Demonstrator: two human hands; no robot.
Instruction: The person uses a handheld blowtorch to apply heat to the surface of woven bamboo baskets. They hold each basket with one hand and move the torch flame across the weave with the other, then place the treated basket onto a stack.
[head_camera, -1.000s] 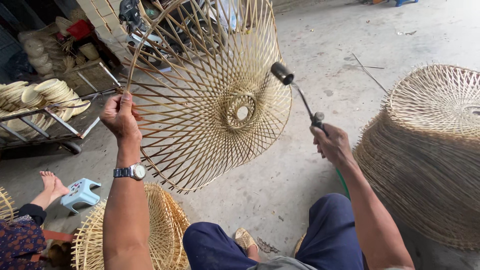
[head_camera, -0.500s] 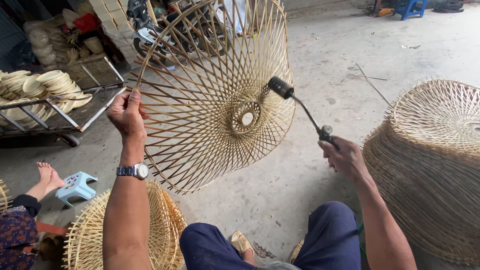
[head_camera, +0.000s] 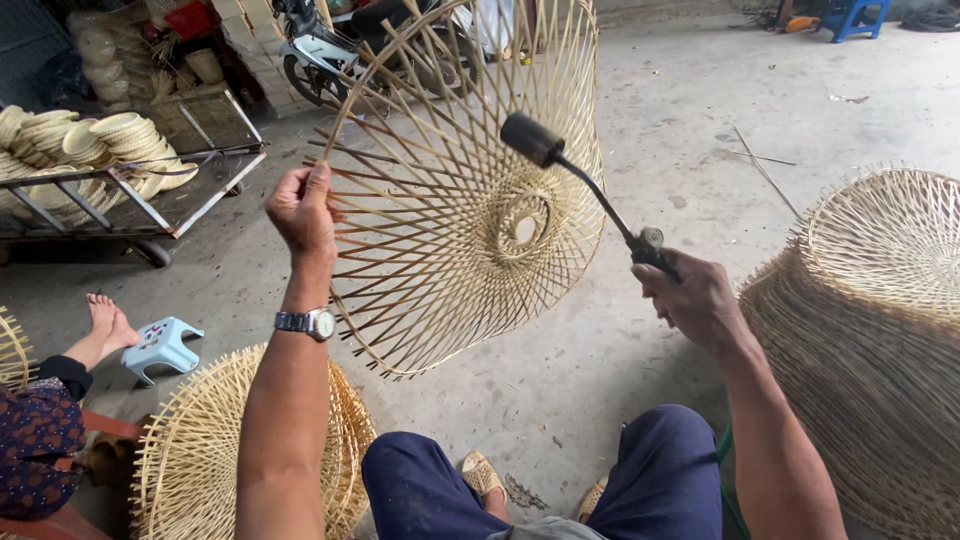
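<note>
The left hand (head_camera: 303, 212) held a large open-weave bamboo frame (head_camera: 465, 190) up off the concrete floor (head_camera: 640, 330), its fingers (head_camera: 318, 185) clamped on the near rim, so that the hollow side faced the person. To the right of the frame, the right hand (head_camera: 693, 298) gripped the handle of a long-necked torch (head_camera: 585, 190), fingers wrapped tight around it, and the dark nozzle sat just in front of the frame's woven centre ring, close to the strips but seemingly not touching; no flame could be made out. Right of the frame stood a stack of finished woven shades (head_camera: 870, 340), and below it lay another frame (head_camera: 240, 450) beside the person's knee. The likely risk was scorching: a nozzle held too near the thin strips could char or snap them. The one-handed rim grip also looked precarious, so the frame might swing into the nozzle.
</note>
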